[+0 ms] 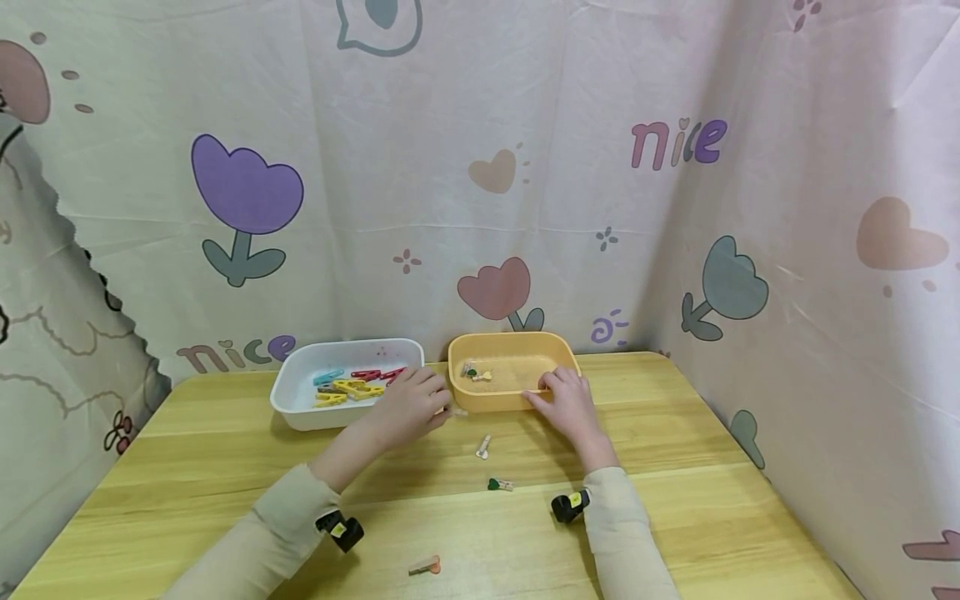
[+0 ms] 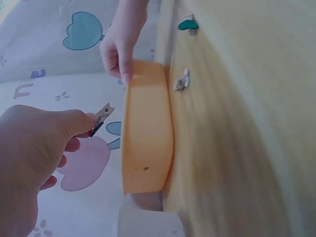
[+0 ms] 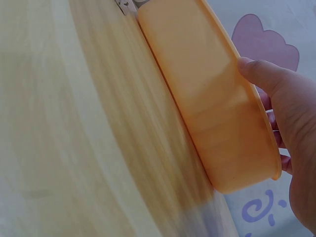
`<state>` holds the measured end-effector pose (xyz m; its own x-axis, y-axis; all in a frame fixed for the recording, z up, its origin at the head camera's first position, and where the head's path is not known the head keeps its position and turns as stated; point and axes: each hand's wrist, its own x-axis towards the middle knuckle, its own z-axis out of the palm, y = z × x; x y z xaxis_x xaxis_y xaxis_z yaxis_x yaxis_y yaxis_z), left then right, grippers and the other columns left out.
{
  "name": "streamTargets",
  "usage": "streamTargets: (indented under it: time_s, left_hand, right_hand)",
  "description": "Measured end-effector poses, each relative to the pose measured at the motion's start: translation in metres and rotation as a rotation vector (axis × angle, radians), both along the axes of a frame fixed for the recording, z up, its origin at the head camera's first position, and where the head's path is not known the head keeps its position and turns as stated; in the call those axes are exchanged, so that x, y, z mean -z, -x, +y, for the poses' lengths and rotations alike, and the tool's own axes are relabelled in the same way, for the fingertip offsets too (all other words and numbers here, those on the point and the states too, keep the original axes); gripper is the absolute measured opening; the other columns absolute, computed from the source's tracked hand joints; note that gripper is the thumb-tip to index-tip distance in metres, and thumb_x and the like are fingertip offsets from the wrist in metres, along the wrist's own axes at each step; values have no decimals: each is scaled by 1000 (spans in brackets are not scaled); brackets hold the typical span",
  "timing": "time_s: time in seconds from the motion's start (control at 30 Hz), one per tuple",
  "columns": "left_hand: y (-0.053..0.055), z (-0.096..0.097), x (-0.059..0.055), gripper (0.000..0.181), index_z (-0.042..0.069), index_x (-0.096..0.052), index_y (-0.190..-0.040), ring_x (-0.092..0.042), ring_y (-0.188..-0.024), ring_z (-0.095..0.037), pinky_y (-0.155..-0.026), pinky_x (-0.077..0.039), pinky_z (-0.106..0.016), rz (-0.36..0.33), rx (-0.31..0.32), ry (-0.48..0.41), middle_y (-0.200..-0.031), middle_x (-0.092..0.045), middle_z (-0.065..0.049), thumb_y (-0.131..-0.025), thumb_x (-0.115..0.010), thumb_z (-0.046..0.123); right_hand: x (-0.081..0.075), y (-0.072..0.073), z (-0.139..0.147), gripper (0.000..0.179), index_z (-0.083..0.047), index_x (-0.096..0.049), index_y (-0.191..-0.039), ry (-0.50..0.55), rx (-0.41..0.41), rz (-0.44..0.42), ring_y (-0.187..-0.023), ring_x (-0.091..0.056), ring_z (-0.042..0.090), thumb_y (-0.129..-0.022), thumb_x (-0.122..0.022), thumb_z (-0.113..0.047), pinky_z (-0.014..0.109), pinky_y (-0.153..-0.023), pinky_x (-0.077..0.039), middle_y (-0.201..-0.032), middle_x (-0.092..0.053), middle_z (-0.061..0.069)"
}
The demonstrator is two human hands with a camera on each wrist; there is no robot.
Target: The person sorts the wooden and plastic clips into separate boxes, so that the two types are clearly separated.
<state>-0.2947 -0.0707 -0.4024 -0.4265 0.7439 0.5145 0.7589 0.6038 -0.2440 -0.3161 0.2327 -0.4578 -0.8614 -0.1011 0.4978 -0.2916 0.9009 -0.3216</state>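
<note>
I judge the clip point(image 2: 103, 116) could slip and land outside the tub point(image 1: 487, 404), given a mere fingertip pinch; it juts from the left hand point(image 1: 411, 407), just by the tub's near left corner, while the right hand point(image 1: 567, 405) grips the tub's near rim.

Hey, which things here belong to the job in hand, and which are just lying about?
Likely part of the job: small clip in left hand; yellow tub gripped by right hand; three loose clips; perhaps white tub of coloured clips.

Likely just there: patterned curtain; wrist cameras.
</note>
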Motion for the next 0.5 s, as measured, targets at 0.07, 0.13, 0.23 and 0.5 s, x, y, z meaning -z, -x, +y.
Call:
streamTargets:
  time_s: [0.07,0.13,0.23,0.5]
  left_hand:
    - [3,1,-3,13,18,-70,-86,-53,-89,-18,-80,-43,-33,22,1,-12,-89,-62,3,-82,-78,28]
    - [7,2,-6,14,17,-70,-86,-53,-88,-18,-77,-42,-33,43,2,-25,-88,-62,3,-82,-78,28]
    - [14,3,-8,15,17,-69,-85,-52,-86,-18,-75,-40,-32,58,6,-47,-88,-61,3,-82,-79,29]
    - [24,9,-13,11,19,-69,-85,-52,-88,-18,-74,-38,-31,2,-17,-87,-89,-62,3,-84,-76,28]
  right_hand:
    - [0,0,0,32,-13,-63,-85,0,0,1,-86,-49,22,-83,-74,-43,41,-84,-35,-84,-55,1]
    - [0,0,0,32,-13,-63,-84,-2,0,6,-86,-49,22,-83,-74,-43,41,-83,-36,-83,-55,1]
    - [0,0,0,31,-13,-63,-84,-5,1,15,-86,-50,22,-83,-74,-42,41,-82,-36,-82,-55,1]
    - [1,0,0,31,-14,-63,-85,-8,2,27,-87,-51,22,-83,-74,-43,41,-84,-37,-84,-56,1]
